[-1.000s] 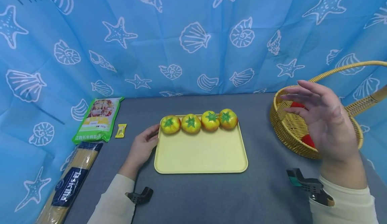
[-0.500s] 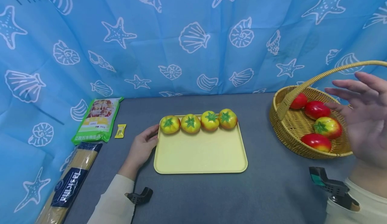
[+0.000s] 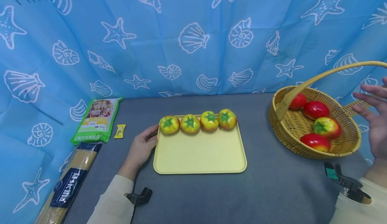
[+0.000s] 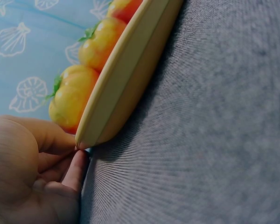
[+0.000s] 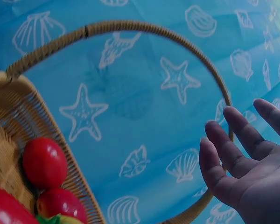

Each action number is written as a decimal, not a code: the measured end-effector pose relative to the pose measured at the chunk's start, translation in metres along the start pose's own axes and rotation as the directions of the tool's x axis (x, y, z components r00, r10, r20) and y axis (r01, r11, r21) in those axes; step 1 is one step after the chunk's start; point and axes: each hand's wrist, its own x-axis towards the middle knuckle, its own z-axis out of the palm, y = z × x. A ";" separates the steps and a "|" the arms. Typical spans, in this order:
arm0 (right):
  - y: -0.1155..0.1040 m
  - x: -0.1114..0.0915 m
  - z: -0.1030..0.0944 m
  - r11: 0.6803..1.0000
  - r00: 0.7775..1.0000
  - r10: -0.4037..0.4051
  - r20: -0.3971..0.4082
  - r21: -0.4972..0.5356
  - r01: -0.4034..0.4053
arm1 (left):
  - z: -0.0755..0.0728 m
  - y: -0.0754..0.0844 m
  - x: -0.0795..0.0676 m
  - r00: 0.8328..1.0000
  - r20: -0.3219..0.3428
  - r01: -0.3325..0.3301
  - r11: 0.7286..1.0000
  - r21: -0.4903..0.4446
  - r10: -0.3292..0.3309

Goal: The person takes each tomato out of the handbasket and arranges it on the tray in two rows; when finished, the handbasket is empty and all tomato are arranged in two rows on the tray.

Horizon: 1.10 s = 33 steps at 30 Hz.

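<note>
My left hand (image 3: 142, 150) pinches the left rim of a pale yellow tray (image 3: 199, 156) between thumb and fingers, as the left wrist view also shows. Along the tray's far edge sit several yellow-and-red toy tomatoes (image 3: 189, 123) with green leafy tops, in a row. At the right edge of the head view, my right hand (image 3: 378, 126) is raised beside a wicker basket (image 3: 281, 129), fingers spread and holding nothing. Inside the basket lie red toy fruits (image 3: 316, 110) and one yellow-red tomato (image 3: 327, 128). Part of the right hand is cut off in the head view.
On the left lie a green food bag (image 3: 97, 119), a small yellow packet (image 3: 120, 131) and a long pack of noodles (image 3: 71, 183). The basket's tall handle (image 3: 329, 72) arches over it. Behind the grey table (image 3: 196, 200) hangs a blue shell-print curtain (image 3: 169, 42).
My right hand has moved right, from over the basket to beyond its right side, uncovering the fruits inside. The left hand and tray have stayed in place.
</note>
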 end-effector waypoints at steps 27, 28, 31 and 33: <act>0.026 -0.008 -0.010 0.400 0.863 0.492 -0.112 -0.851 -0.339 | 0.000 0.001 -0.001 1.000 -0.003 -0.005 1.000 0.006 0.005; 0.027 -0.008 -0.010 0.387 0.855 0.506 -0.113 -0.856 -0.343 | 0.000 0.001 -0.001 1.000 -0.002 -0.006 1.000 0.006 0.006; 0.028 -0.007 -0.009 0.359 0.828 0.555 -0.080 -0.875 -0.325 | 0.000 0.001 -0.001 1.000 -0.001 -0.007 1.000 0.005 0.007; 0.029 -0.007 -0.008 0.349 0.809 0.586 -0.042 -0.888 -0.299 | 0.000 0.001 -0.001 1.000 -0.002 -0.006 1.000 0.006 0.006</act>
